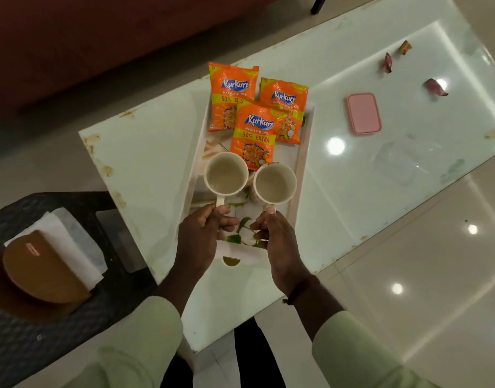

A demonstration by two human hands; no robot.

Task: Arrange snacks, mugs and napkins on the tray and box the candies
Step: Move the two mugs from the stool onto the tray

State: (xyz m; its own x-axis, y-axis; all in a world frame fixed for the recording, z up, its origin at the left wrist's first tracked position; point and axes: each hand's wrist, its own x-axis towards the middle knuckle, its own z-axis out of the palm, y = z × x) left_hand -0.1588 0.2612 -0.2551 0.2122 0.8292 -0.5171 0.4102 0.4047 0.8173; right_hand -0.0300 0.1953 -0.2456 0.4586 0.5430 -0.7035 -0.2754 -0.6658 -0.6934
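Observation:
A white tray (302, 152) with a floral print lies on the glass table. Three orange Kurkure snack packets (253, 135) rest overlapped at its far end. My left hand (201, 233) grips the handle of a cream mug (226, 174) over the tray. My right hand (277, 242) grips the handle of a second cream mug (275, 184) beside it. White napkins (73, 242) sit in a brown holder (42, 270) at the left. Three wrapped candies (436, 86) lie at the far right. A pink lid (363, 113) and a clear box (396, 163) lie near them.
The glass table (145, 152) has chipped edges. A dark woven stool (45, 345) at the lower left carries the napkin holder. A dark red sofa (73, 37) fills the top left. The glossy tiled floor (408, 289) surrounds the table.

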